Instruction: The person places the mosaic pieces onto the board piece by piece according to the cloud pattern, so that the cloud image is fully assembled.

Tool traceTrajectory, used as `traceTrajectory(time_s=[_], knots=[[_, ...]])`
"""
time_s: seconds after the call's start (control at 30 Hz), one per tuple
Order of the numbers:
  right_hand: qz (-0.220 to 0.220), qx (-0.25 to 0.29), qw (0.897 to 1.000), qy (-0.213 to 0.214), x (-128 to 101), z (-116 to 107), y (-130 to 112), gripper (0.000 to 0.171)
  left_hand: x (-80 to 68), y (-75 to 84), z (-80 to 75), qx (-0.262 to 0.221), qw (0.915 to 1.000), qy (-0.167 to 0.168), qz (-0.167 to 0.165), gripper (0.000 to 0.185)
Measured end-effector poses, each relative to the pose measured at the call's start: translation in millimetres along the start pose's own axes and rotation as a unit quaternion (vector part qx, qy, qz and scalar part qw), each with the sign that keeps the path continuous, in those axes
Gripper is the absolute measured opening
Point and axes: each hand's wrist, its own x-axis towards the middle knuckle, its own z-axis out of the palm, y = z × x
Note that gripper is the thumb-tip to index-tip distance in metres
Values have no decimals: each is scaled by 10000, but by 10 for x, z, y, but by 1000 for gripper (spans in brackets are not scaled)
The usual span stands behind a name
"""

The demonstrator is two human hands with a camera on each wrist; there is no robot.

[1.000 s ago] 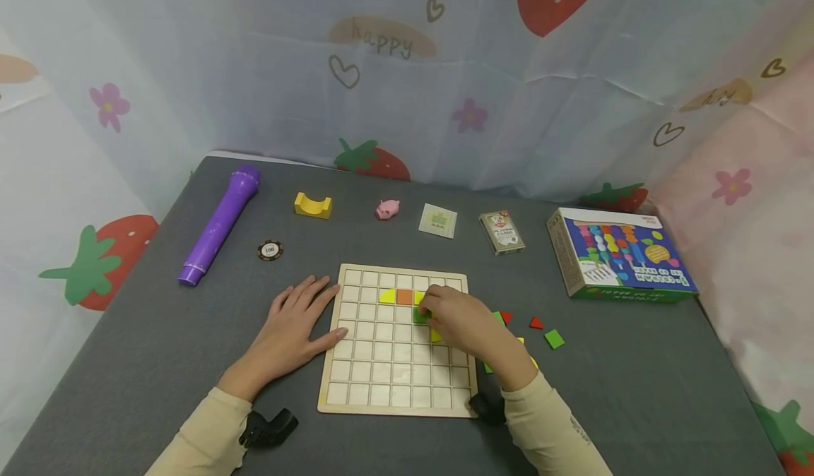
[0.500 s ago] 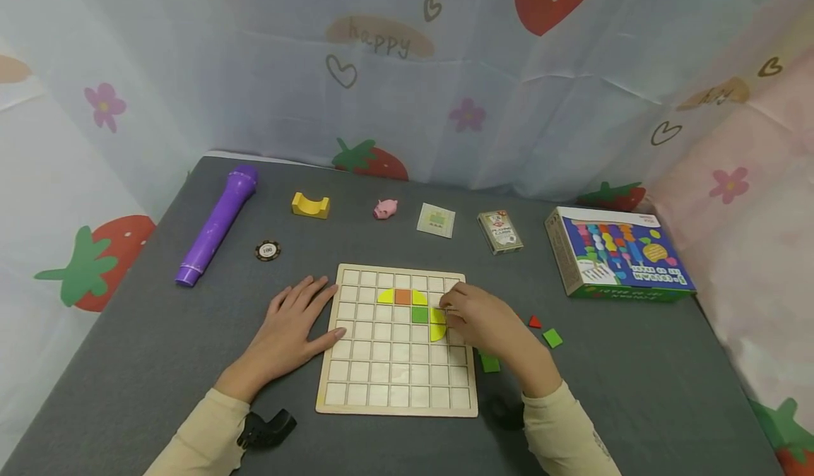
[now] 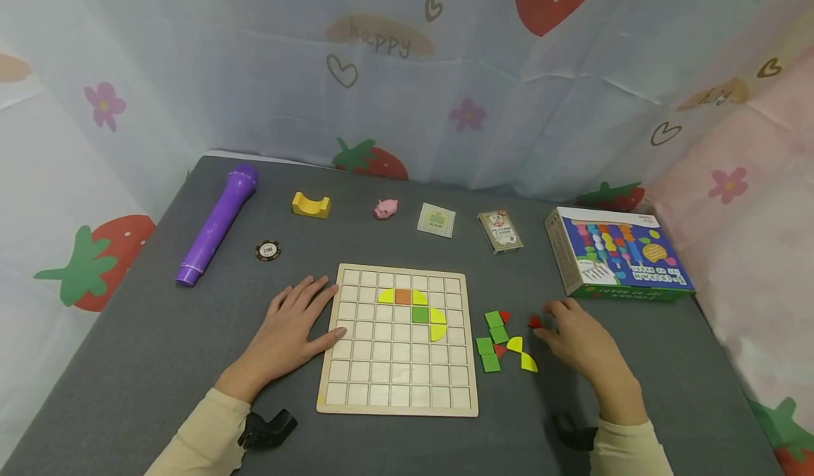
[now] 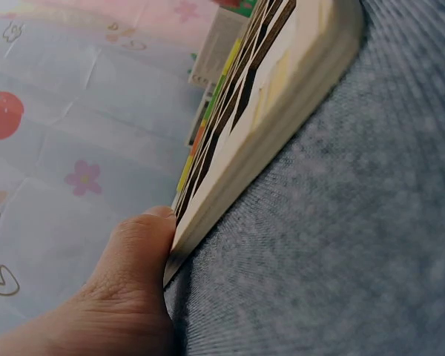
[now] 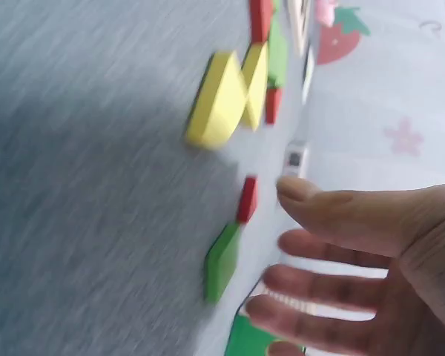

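Observation:
My left hand [image 3: 287,336] lies flat at the left edge of a wooden grid board [image 3: 381,373], its thumb [image 4: 137,245] on the rim. Set in the board's cells are an orange square tile [image 3: 403,296], a green square tile [image 3: 420,314] and several yellow quarter-round tiles [image 3: 437,332]. To the right of the board, my right hand [image 3: 581,342] is over the table with fingers apart, holding nothing. Its thumb and fingers are close to a red triangle tile [image 3: 535,321] and a loose green square tile [image 5: 222,263], which the hand mostly hides in the head view.
Between board and right hand lie green squares [image 3: 499,335], red triangles and yellow quarter-rounds [image 3: 529,362]. Along the back are a purple microphone [image 3: 219,225], poker chip [image 3: 268,251], yellow block [image 3: 311,206], pink pig [image 3: 385,209], pattern card [image 3: 436,220], playing-card box [image 3: 499,232] and game box [image 3: 620,253].
My right hand has left the board and moved right to the red triangle and green square, uncovering the tiles on the board and the loose ones beside it. My left hand has stayed put.

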Motion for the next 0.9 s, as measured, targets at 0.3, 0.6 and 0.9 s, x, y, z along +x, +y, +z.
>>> traceTrajectory(time_s=[0.3,0.6,0.9], knots=[[391,-76,9972,-626,-55,68,141,47,-6,4,-15,-23,10000,-4,-9,74],[-380,246,9986,-271,-39,130,149,29,1,-9,11,-27,10000,22,0,74],[-526,325,9980,-135,-6,117,208,22,-5,-16,16,-16,10000,22,-5,74]])
